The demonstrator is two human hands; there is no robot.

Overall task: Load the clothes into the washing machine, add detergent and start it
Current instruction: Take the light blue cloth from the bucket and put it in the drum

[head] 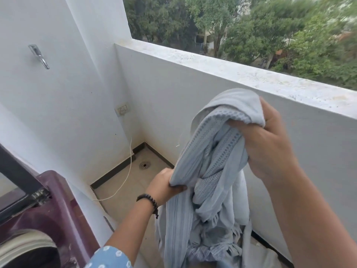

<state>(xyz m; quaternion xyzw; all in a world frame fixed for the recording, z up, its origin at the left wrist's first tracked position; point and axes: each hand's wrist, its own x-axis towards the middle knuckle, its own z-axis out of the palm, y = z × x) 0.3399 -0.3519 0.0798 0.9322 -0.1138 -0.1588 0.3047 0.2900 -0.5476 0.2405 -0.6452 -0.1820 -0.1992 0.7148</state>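
Two hands hold the pale blue cloth (210, 171) at centre: right hand (268, 149) bunches its top, left hand (164, 185) pinches a fold. We gather the trailing length, then swing toward the washing machine (48, 219) at 8 o'clock

From my remote seat I see two bare forearms entering the frame; the left hand (164, 185) comes in from about seven o'clock, the right hand (268, 144) from about five o'clock; on the left wrist sits a bracelet (148, 200) of dark round beads, with a short dark tassel hanging off its right side; at the left elbow I see a short sleeve (110, 258) in light blue with small white flower-like marks; the right arm shows no sleeve within view.
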